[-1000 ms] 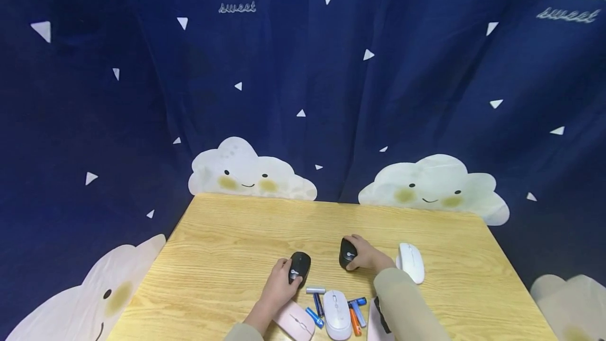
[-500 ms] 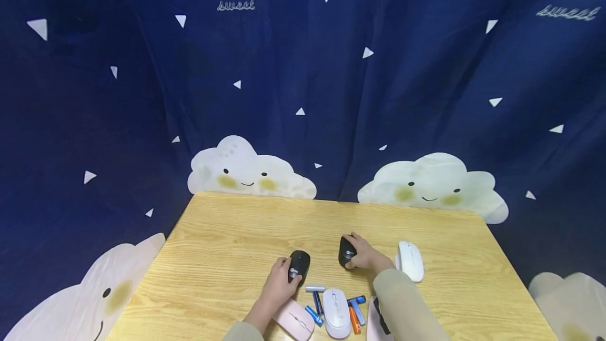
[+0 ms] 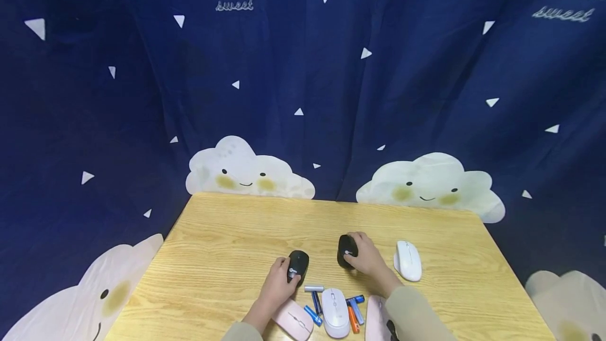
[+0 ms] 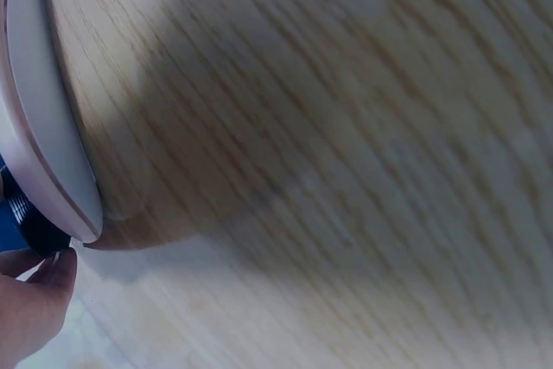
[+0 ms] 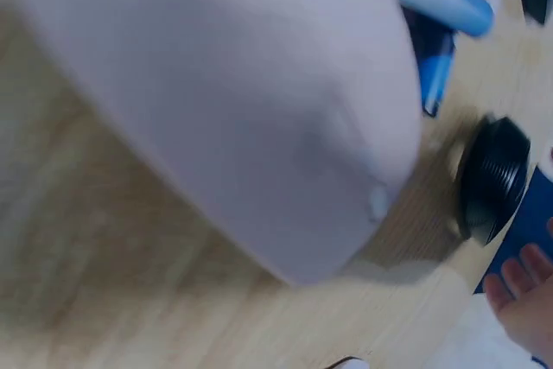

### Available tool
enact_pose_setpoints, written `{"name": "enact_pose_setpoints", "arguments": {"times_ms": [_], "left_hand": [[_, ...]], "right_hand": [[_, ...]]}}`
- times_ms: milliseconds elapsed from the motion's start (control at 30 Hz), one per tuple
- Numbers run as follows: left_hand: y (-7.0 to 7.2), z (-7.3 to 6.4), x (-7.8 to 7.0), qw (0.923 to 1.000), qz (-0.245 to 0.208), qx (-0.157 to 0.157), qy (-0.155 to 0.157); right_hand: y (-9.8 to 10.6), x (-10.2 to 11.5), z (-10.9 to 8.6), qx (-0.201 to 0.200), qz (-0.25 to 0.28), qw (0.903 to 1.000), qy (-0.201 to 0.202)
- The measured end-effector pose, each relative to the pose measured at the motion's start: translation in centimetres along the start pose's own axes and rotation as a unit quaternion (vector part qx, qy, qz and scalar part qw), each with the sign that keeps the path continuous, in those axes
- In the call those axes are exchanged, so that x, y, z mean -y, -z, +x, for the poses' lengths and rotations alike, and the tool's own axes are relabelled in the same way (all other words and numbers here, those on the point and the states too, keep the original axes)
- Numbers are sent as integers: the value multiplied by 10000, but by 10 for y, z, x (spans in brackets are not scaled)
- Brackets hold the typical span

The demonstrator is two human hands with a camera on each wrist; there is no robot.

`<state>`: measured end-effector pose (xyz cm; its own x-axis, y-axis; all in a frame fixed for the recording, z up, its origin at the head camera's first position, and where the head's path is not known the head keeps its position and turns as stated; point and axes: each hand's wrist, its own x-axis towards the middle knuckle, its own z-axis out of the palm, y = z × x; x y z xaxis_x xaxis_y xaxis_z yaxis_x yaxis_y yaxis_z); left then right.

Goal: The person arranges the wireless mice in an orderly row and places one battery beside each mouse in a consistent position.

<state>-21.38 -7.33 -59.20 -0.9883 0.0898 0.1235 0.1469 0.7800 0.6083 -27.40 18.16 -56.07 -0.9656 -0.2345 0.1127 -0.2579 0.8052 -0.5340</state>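
My left hand (image 3: 274, 287) grips a black computer mouse (image 3: 299, 263), thumb on its near right side and fingers along the left. At the left edge of the left wrist view, those fingertips (image 4: 60, 270) meet the mouse's ribbed black side (image 4: 34, 224). To the right stands a second black mouse (image 3: 347, 248) on the table, with my right hand (image 3: 371, 259) at its right side and the thumb over its near part. In the right wrist view a gap shows between this mouse (image 5: 497, 181) and the loosely bent fingers (image 5: 517, 278).
A white mouse (image 3: 409, 261) lies right of my right hand. Nearer are two pink mice, one (image 3: 293, 321) by my left forearm, another (image 3: 375, 317) partly behind my right sleeve. Between them lies a pale mouse (image 3: 335, 312) with several batteries (image 3: 353, 320) around it.
My right hand has loosened from the right black mouse and shifted slightly right, its fingers no longer wrapped over the far end. My left hand keeps its hold.
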Motion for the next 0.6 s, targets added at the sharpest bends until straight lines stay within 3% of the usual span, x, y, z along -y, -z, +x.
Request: {"name": "enact_pose_setpoints", "arguments": {"times_ms": [267,467,600], "left_hand": [[2,1,0,10000,29,-1,39],[3,0,-1,10000,-28,11,47],[2,1,0,10000,-35,20,26]], "right_hand": [[-4,12,-42,-680,175,9961,-534],[-5,18,-72,-680,3,9889,-1318],[-7,17,-92,-673,-287,9854,-1537]]}}
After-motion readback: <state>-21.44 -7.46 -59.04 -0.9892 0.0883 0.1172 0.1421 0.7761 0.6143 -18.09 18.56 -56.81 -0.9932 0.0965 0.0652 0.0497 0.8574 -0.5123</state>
